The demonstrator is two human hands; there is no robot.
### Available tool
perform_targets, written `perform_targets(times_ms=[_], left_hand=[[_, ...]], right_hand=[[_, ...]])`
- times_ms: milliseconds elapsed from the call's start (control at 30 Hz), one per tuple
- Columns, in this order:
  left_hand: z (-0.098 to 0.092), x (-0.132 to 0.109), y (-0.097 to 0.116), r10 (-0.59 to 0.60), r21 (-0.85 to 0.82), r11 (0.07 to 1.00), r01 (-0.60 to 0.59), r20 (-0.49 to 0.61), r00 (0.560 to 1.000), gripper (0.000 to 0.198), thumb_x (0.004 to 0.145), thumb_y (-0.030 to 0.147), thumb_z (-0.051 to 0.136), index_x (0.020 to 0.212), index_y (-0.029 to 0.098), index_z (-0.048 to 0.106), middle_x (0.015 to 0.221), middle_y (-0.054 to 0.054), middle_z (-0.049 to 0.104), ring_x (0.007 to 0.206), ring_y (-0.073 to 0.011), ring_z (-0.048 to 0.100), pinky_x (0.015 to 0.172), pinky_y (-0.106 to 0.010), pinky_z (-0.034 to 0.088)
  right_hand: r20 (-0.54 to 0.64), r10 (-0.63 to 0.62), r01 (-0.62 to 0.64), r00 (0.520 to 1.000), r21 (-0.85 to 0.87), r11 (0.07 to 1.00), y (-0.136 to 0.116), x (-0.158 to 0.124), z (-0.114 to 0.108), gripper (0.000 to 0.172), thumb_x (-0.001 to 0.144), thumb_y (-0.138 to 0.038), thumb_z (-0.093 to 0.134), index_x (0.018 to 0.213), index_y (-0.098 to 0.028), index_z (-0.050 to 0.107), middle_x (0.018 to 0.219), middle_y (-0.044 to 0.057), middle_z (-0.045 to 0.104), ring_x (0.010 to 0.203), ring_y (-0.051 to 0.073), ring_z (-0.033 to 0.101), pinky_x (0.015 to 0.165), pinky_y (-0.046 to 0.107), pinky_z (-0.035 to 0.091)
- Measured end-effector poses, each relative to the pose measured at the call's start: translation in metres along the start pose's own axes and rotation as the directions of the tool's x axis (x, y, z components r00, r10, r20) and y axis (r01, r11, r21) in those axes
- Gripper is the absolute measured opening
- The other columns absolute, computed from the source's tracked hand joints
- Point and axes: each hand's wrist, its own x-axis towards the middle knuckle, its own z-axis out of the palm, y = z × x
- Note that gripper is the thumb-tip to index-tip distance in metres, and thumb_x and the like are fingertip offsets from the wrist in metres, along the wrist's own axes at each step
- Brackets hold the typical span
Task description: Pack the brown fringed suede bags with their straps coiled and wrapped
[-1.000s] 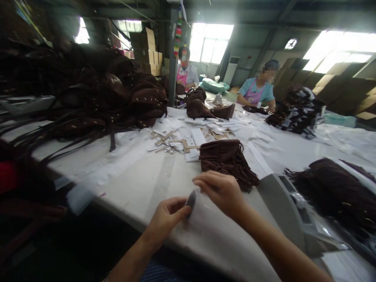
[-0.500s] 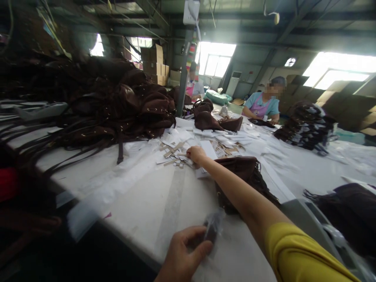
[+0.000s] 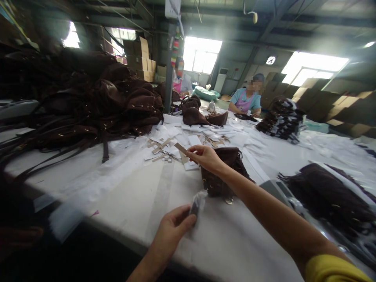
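Observation:
Pinched in my right hand point(image 3: 205, 157) is a strip of brown cardboard point(image 3: 180, 148), lifted just above the scattered scraps of card and paper point(image 3: 160, 147). My left hand point(image 3: 173, 227), lower and nearer the table edge, grips a small dark piece wrapped in clear plastic point(image 3: 196, 205); what is inside the wrap is too blurred to name. Behind my right wrist stands a dark brown fringed bag point(image 3: 219, 178), partly covered by my forearm.
A big heap of brown bags point(image 3: 117, 94) with trailing straps fills the left. More brown bags point(image 3: 329, 196) lie at right beside a grey device point(image 3: 279, 196). White sheets spread across the middle. Two people, one a co-worker in a pink apron point(image 3: 246, 102), are across the white table point(image 3: 123, 211).
My right hand has come back from the scrap pile with the cardboard strip between its fingers. My left hand still holds the plastic-wrapped piece. The view has turned to the right.

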Motion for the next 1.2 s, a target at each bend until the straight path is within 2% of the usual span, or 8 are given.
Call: perform_targets(times_ms=[67,167,300,400,567,733,1033,1200], left_hand=[[0.002,0.0,0.006,-0.02,0.005,1.0,0.021,-0.019,1.0,0.046,0.081,0.044,0.071,0.12,0.019,0.07,0.121,-0.009,0.071,0.115,-0.0293,0.062,0.103,-0.04,0.045],[0.002,0.001,0.009,-0.027,0.058,0.998,0.03,-0.061,0.998,0.046,0.08,0.042,0.072,0.12,0.02,0.07,0.122,-0.008,0.07,0.12,-0.0288,0.06,0.106,-0.039,0.043],[0.0,0.003,0.008,-0.064,0.098,0.992,0.073,-0.088,0.994,0.047,0.08,0.043,0.073,0.12,0.019,0.069,0.12,-0.007,0.071,0.119,-0.0276,0.061,0.105,-0.036,0.043],[0.002,0.002,0.009,-0.078,0.132,0.987,0.094,-0.12,0.99,0.047,0.079,0.045,0.074,0.118,0.019,0.07,0.116,-0.008,0.073,0.112,-0.0268,0.064,0.101,-0.035,0.046],[0.015,-0.005,0.01,0.016,0.274,0.961,0.035,-0.184,0.983,0.045,0.075,0.043,0.078,0.113,0.02,0.073,0.117,-0.007,0.073,0.114,-0.0257,0.064,0.102,-0.034,0.047],[0.016,-0.01,0.008,0.138,0.425,0.905,0.013,-0.321,0.937,0.044,0.071,0.043,0.08,0.109,0.021,0.074,0.113,-0.006,0.074,0.11,-0.0262,0.067,0.101,-0.037,0.049],[0.019,-0.015,0.011,0.23,0.536,0.844,0.001,-0.365,0.902,0.044,0.071,0.043,0.08,0.108,0.019,0.074,0.11,-0.008,0.075,0.107,-0.0285,0.068,0.1,-0.041,0.05],[0.022,-0.014,0.012,0.215,0.551,0.834,0.013,-0.347,0.913,0.046,0.072,0.043,0.08,0.11,0.018,0.074,0.111,-0.008,0.075,0.109,-0.0286,0.067,0.102,-0.043,0.048]], right_hand=[[-0.01,0.035,-0.033,0.999,0.169,0.985,-0.003,-0.045,-0.015,0.033,0.085,-0.046,0.064,0.093,-0.015,0.069,0.066,0.0,0.063,0.056,0.011,0.054,0.052,0.021,0.038],[0.018,0.098,-0.1,0.995,0.253,0.962,-0.002,-0.112,-0.032,0.029,0.086,-0.044,0.063,0.093,-0.016,0.066,0.071,0.0,0.063,0.062,0.011,0.055,0.055,0.021,0.04],[0.088,0.161,-0.172,0.983,0.14,0.975,0.008,-0.179,-0.035,0.017,0.089,-0.032,0.06,0.088,-0.017,0.068,0.073,0.0,0.064,0.063,0.011,0.054,0.057,0.022,0.04],[0.039,0.139,-0.141,0.989,0.028,0.99,0.015,-0.202,-0.021,0.011,0.086,-0.022,0.061,0.085,-0.017,0.071,0.075,0.001,0.068,0.066,0.012,0.056,0.061,0.023,0.04],[-0.018,0.112,-0.109,0.994,0.126,0.986,0.019,-0.2,0.007,0.011,0.083,-0.02,0.065,0.082,-0.016,0.074,0.076,0.003,0.073,0.069,0.014,0.063,0.064,0.023,0.043],[-0.05,0.073,-0.061,0.996,0.222,0.973,0.022,-0.187,0.025,0.01,0.082,-0.019,0.067,0.083,-0.014,0.076,0.079,0.005,0.075,0.071,0.016,0.067,0.065,0.022,0.046],[-0.052,0.087,-0.074,0.995,0.216,0.974,0.037,-0.183,0.036,0.012,0.079,-0.019,0.066,0.079,-0.014,0.077,0.073,0.005,0.074,0.065,0.016,0.063,0.061,0.024,0.042],[0.075,0.091,-0.117,0.993,0.498,0.859,0.04,-0.185,0.038,0.021,0.081,-0.03,0.065,0.085,-0.013,0.077,0.073,0.004,0.071,0.067,0.015,0.06,0.061,0.024,0.044]])
